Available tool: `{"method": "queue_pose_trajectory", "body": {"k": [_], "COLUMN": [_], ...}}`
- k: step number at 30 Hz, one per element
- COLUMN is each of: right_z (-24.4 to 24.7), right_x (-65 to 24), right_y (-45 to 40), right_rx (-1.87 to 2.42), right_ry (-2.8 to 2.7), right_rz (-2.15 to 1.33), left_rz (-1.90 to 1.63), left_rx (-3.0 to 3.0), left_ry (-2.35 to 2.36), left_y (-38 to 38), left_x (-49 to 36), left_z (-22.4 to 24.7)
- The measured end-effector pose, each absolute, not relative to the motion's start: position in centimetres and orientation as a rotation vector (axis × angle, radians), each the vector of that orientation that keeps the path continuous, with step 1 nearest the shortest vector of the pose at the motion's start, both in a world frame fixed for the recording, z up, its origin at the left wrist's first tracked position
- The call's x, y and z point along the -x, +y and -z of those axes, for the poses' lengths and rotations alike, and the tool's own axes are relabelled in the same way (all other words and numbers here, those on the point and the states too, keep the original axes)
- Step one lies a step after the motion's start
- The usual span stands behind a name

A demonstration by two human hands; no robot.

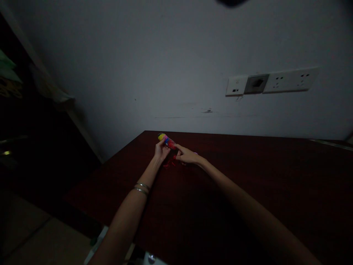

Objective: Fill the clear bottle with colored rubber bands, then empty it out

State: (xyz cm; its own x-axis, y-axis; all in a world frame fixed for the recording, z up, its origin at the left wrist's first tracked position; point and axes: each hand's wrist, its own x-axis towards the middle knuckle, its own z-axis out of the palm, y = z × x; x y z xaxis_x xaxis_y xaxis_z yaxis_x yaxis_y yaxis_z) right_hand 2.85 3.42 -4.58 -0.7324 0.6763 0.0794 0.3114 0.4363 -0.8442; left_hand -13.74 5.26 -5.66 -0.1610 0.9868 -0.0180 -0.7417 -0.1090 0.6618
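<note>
A small tube-shaped container with yellow, pink, blue and red parts is tilted above the dark red table. My left hand is wrapped round it from below and carries two bracelets at the wrist. At the container's red end is my right hand, its index finger reaching to that end and the other fingers curled; what they hold, if anything, is too small to tell. Thin red loops lie on the table just below the hands.
The dark red table meets a pale wall with a row of sockets at right. A dark door with a handle stands left. White objects show below the table's front edge.
</note>
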Motion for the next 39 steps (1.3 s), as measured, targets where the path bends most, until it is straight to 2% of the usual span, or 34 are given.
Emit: {"method": "queue_pose_trajectory", "body": {"k": [6, 13, 21, 31, 39], "right_z": [3.2, 4.2, 5.2, 5.3, 4.7], "right_x": [-4.2, -4.1, -2.7, -2.6, -2.8], "right_y": [3.8, 4.1, 3.8, 3.3, 3.4], "right_rx": [0.843, 0.754, 0.929, 0.958, 0.961], "right_ry": [-2.247, -2.328, -2.358, -2.238, -2.299], "right_rz": [-1.207, -1.275, -0.891, -1.180, -1.100], "left_rz": [-1.735, -1.684, -1.447, -1.520, -1.580], "left_rx": [-0.449, -0.466, -0.550, -0.574, -0.466], "left_ry": [0.626, 0.661, 0.581, 0.658, 0.653], "left_y": [5.7, 5.2, 4.7, 4.5, 5.5], "left_x": [14.6, 14.0, 11.9, 12.1, 13.3], "left_z": [5.9, 5.9, 5.1, 4.9, 5.9]}}
